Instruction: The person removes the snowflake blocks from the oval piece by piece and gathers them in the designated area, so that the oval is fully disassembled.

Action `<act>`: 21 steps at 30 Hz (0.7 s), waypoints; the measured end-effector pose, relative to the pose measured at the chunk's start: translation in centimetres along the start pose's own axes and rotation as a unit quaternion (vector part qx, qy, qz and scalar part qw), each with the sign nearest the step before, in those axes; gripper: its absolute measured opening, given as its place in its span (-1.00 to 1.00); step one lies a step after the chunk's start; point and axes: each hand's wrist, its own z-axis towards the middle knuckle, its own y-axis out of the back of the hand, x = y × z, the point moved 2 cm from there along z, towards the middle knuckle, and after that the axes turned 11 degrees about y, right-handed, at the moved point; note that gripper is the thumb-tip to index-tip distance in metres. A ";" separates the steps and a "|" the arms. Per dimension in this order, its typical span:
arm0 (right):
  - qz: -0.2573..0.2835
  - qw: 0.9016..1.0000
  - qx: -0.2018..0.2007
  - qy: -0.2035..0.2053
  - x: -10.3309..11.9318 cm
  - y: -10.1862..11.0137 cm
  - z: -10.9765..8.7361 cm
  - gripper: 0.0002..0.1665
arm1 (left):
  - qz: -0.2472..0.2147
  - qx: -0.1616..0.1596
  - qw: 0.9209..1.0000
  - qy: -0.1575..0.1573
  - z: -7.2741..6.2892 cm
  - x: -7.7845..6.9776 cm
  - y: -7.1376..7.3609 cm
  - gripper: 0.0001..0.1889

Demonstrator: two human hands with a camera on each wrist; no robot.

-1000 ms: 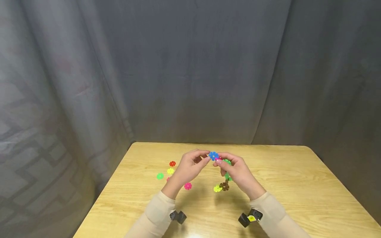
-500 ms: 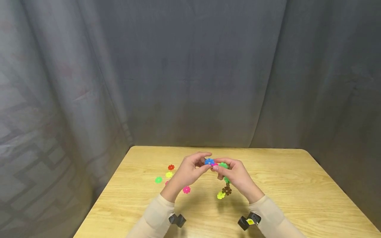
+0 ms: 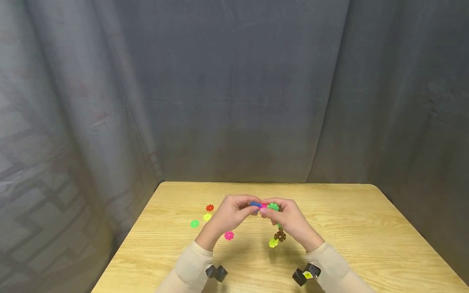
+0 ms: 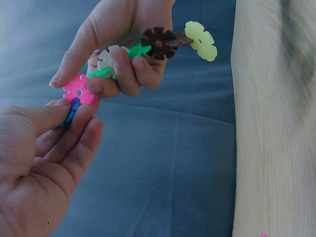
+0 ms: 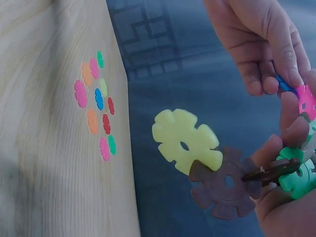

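In the head view my left hand and right hand meet above the table. Between left thumb and fingers I pinch a blue notched flower disc, seen nearly edge-on. It meets a pink flower disc, which my right thumb and fingers hold. From the pink disc a linked chain runs through the right hand: green discs, a pale disc, brown discs and a yellow disc at the free end. Right fingers partly cover the chain's middle. How deeply blue and pink interlock cannot be told.
Loose flower discs lie on the wooden table left of the hands: red, yellow, green and pink. Orange discs also show in the right wrist view. A grey curtain stands behind.
The blue disc has turned from facing the camera to nearly edge-on against the pink disc. Both hands appear slightly lower, and the left fingers have closed in around the blue disc.
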 end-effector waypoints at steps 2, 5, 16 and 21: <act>-0.003 1.000 0.001 0.003 0.2 -0.1 0.1 -0.72 | -0.001 -0.001 1.000 -0.005 -0.1 -0.1 0.1 -0.82; -0.001 1.000 0.002 0.005 -0.6 0.0 0.4 -0.73 | -0.007 -0.003 1.000 -0.013 -0.2 -0.1 0.4 -0.82; 0.029 0.999 0.003 0.014 -1.4 0.0 0.6 -0.73 | 0.029 -0.028 0.998 -0.046 -0.1 -0.2 0.7 -0.88; 0.042 0.999 -0.003 0.008 -1.5 -0.1 0.5 -0.71 | 0.017 -0.040 0.998 -0.047 -0.2 -0.3 0.5 -0.90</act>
